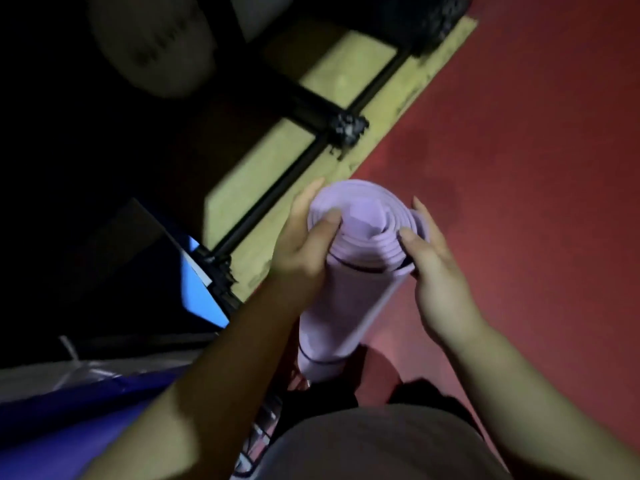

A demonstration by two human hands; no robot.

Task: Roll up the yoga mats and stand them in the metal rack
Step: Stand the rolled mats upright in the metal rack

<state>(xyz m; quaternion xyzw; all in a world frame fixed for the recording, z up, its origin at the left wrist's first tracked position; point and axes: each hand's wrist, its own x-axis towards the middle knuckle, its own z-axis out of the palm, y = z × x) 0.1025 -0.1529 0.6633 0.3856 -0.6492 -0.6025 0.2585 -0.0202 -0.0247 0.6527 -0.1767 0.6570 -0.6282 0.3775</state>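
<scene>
A rolled lilac yoga mat (pixel 341 306) stands upright in front of me, its spiral top end facing the camera. Two dark elastic bands wrap it, one near the top and one near the bottom. My left hand (pixel 304 244) grips the roll's top from the left, thumb on the rim. My right hand (pixel 436 271) holds the top from the right, thumb on the spiral layers. The mat's lower end sits near a wire metal rack (pixel 263 427), partly hidden by my arm and torso; whether it rests inside I cannot tell.
A black metal frame (pixel 311 147) lies over a yellow-green platform (pixel 256 199) at upper left. Red floor (pixel 519 150) fills the right. A blue mat or sheet (pixel 86 417) lies at lower left beside a blue panel (pixel 199 289). The left side is very dark.
</scene>
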